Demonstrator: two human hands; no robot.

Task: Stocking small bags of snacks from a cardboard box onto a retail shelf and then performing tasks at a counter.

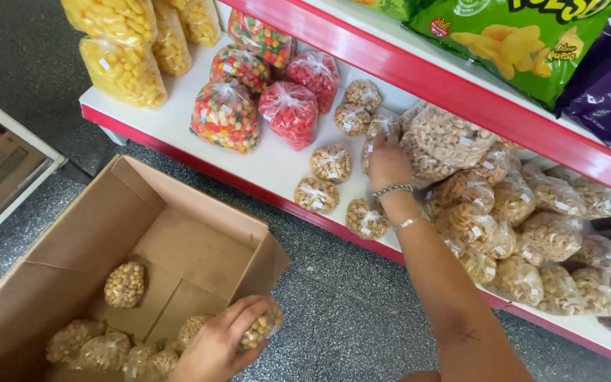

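Observation:
My left hand (224,339) is down in an open cardboard box (72,240), closed on a small clear bag of nuts (262,328). Several more small nut bags (107,350) lie along the box's near side, and one (124,284) sits alone on the box floor. My right hand (389,164), with bracelets on the wrist, reaches onto the white bottom shelf (263,166) and rests its fingers on a small nut bag (380,131) in a group of small nut bags (330,164). I cannot tell whether it grips that bag.
Red and multicoloured candy bags (226,117) and yellow puffed-snack bags (123,69) fill the shelf's left part. Larger nut bags (525,226) pile up on the right. A green chip bag (525,35) lies on the upper red-edged shelf. The floor is speckled grey.

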